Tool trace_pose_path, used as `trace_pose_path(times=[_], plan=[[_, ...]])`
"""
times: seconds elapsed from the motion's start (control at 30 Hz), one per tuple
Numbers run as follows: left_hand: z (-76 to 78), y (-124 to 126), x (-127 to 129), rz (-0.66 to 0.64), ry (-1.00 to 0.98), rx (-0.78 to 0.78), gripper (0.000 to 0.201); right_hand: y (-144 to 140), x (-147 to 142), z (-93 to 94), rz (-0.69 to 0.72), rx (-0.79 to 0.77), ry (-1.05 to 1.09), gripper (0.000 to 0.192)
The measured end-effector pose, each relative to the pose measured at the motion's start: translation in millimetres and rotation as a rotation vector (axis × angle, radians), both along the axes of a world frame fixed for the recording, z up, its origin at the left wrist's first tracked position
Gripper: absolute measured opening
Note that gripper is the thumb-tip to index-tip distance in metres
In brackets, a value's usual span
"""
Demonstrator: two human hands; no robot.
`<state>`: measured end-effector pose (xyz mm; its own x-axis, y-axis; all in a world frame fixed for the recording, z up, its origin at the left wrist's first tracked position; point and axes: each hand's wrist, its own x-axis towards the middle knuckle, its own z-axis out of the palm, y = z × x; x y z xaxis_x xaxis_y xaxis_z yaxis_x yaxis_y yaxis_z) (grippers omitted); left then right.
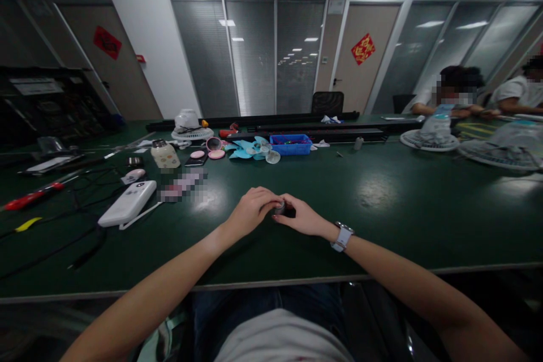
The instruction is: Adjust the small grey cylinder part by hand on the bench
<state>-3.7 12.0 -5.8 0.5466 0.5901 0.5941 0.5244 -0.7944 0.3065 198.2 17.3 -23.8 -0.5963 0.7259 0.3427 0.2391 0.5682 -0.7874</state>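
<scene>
Just above the green table, in front of my body, a small grey cylindrical part sits between my two hands. My left hand closes on it from the left, thumb and fingers over its top. From the right, my right hand pinches around its side with thumb and forefinger. Most of the part is covered by my fingers, so its exact kind does not show. A watch with a pale strap is on my right wrist.
Farther back are light blue fan blades, a blue bin and a white fan part. On the left lie a white power bank, cables, a patterned bottle and a red-handled tool. Two people sit at right.
</scene>
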Motion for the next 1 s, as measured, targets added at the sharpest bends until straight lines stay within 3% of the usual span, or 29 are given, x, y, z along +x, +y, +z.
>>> trace_pose_path(times=[0.3, 0.6, 0.8, 1.0], plan=[[1.0, 0.5, 0.5, 0.032, 0.015, 0.034, 0.020, 0.2, -1.5, 0.8, -0.007, -0.003, 0.000, 0.030], [-0.9, 4.8, 0.7, -0.033, -0.029, 0.013, 0.024, -0.8, -1.0, 0.5, -0.002, -0.003, -0.002, 0.032], [1.3, 1.5, 3.4, -0.040, -0.113, -0.079, 0.023, 0.7, -0.5, -1.7, -0.007, 0.012, -0.007, 0.031], [3.0, -5.1, 5.5, -0.021, -0.226, -0.275, 0.024, 1.5, -1.0, -4.0, -0.008, 0.025, -0.004, 0.039]])
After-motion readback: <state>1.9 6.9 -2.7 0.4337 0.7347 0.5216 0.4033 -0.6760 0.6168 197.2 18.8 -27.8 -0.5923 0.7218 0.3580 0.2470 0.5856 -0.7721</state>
